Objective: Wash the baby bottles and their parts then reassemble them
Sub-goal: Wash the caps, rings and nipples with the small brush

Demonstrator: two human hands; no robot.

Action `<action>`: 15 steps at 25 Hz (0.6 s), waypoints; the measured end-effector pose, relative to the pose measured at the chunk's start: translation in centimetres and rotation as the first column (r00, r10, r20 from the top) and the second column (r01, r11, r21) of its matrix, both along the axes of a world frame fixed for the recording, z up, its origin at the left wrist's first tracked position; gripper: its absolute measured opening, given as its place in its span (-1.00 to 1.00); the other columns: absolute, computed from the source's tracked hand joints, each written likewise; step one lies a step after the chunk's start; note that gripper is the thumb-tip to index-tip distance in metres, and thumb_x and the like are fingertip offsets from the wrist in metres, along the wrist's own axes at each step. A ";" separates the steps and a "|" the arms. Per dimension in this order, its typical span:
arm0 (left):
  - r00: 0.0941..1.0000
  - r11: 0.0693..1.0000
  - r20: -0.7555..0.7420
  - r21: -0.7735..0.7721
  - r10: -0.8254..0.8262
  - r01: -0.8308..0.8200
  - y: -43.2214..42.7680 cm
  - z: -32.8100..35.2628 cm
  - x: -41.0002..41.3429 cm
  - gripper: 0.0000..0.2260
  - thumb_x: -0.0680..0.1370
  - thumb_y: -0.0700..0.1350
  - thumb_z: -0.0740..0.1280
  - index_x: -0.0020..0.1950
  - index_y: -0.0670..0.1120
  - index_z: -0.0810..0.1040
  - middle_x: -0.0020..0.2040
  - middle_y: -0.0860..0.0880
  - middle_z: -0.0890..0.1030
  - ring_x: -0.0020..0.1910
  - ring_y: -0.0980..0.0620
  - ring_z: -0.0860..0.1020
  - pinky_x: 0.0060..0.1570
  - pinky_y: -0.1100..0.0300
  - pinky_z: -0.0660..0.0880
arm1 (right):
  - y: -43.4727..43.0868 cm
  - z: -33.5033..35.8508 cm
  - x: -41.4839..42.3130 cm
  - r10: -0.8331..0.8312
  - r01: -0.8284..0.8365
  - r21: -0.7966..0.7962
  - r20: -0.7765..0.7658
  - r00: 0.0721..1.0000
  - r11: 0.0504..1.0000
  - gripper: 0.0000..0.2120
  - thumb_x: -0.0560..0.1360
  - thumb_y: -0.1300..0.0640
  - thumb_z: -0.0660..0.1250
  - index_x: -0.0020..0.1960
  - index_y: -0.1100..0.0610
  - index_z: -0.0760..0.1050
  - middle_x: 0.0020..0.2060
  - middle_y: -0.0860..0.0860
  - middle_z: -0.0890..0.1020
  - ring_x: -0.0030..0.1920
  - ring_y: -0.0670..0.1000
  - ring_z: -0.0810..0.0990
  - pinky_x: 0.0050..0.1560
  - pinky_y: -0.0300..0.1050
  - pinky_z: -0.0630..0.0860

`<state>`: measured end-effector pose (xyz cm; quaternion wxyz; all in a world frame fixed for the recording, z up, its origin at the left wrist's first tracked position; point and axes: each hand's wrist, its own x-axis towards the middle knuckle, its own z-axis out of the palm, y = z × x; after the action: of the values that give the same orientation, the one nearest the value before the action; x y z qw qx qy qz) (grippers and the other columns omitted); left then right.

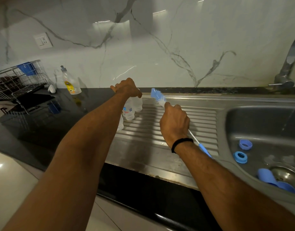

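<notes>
Three clear baby bottles (pixel 129 110) stand in a cluster on the left end of the steel drainboard (pixel 168 130). My left hand (pixel 126 88) reaches over them, its curled fingers on the top of the rear bottle (pixel 138 104). My right hand (pixel 174 124) grips the handle of a blue bottle brush (pixel 157 96), whose bristle head points up and away, just right of the bottles. Two blue collar rings (pixel 240 157) lie in the sink basin (pixel 260 124). Blue caps (pixel 275 181) lie near the drain.
A dish soap bottle (pixel 69 83) stands on the black counter by the marble wall. A wire dish rack (pixel 18 80) sits at far left. The tap (pixel 288 69) rises at far right behind the sink.
</notes>
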<state>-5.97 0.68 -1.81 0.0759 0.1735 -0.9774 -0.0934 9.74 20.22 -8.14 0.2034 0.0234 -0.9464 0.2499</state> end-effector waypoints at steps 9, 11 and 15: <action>1.000 1.000 0.023 0.021 -0.017 0.017 -1.1 -0.7 -1.5 -0.26 0.04 0.33 0.47 0.14 0.02 0.56 0.07 -0.08 0.64 0.11 -0.22 0.58 0.25 -0.27 0.43 | 0.1 0.0 0.1 0.008 -0.008 0.001 0.014 1.000 1.000 -0.70 0.63 0.21 0.19 0.35 0.15 0.42 0.02 0.13 0.55 -0.03 0.11 0.59 -0.10 -0.01 0.54; 0.999 1.000 0.026 0.012 -0.025 0.024 -1.3 -0.7 -1.6 -0.25 0.04 0.34 0.46 0.14 0.02 0.57 0.08 -0.08 0.64 0.11 -0.22 0.59 0.25 -0.28 0.43 | 0.1 0.0 0.1 0.008 -0.008 0.000 0.012 1.000 1.000 -0.71 0.63 0.21 0.19 0.34 0.15 0.43 0.02 0.13 0.55 -0.03 0.11 0.59 -0.12 -0.02 0.53; 0.999 0.999 0.032 -0.003 -0.035 0.035 -1.5 -0.7 -1.8 -0.23 0.02 0.35 0.46 0.15 0.01 0.57 0.07 -0.08 0.65 0.09 -0.22 0.60 0.24 -0.28 0.44 | 0.0 -0.1 0.1 0.003 -0.003 -0.006 0.006 1.000 1.000 -0.70 0.63 0.22 0.20 0.35 0.15 0.43 0.01 0.12 0.55 -0.04 0.10 0.59 -0.11 -0.02 0.56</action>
<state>-7.79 -0.83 -2.49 0.0591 0.1579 -0.9816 -0.0902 9.84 20.24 -8.23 0.2002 0.0235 -0.9462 0.2533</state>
